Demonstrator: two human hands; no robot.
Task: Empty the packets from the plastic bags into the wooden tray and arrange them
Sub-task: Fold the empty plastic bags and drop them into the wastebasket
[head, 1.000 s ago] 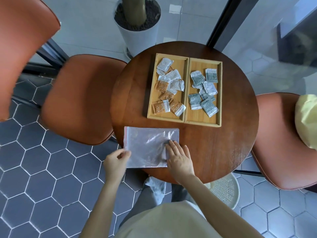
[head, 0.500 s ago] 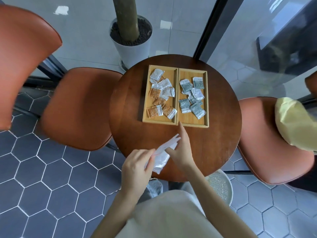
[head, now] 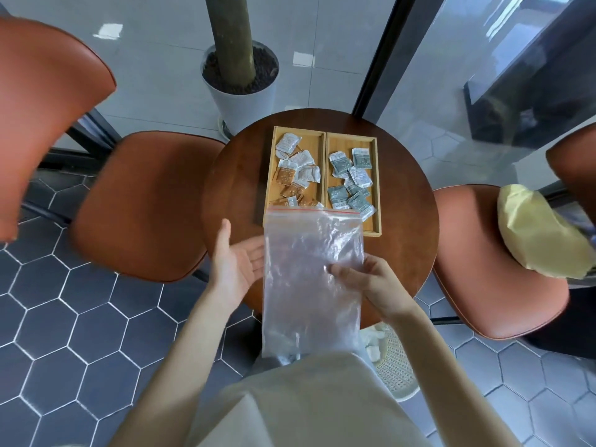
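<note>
A clear plastic zip bag point(head: 309, 279) with a red seal strip hangs flat in front of me, and it looks empty. My right hand point(head: 371, 285) pinches its right edge. My left hand point(head: 235, 259) is open, palm up, with its fingers under the bag's left edge. Behind the bag, the two-compartment wooden tray point(head: 374, 188) lies on the round table point(head: 403, 227). Orange and white packets point(head: 296, 169) fill the left compartment; grey-green and white packets point(head: 350, 179) fill the right one. The bag hides the tray's near left corner.
Orange chairs stand left point(head: 145, 201) and right point(head: 490, 272) of the table; the right one carries a yellow bundle point(head: 541, 233). A potted trunk point(head: 240, 82) stands beyond the table. A white perforated basket point(head: 393, 366) sits on the floor by my legs.
The bag went from lying flat on the table to being crumpled between both hands, and is now spread out upright. The camera has drawn back from the table.
</note>
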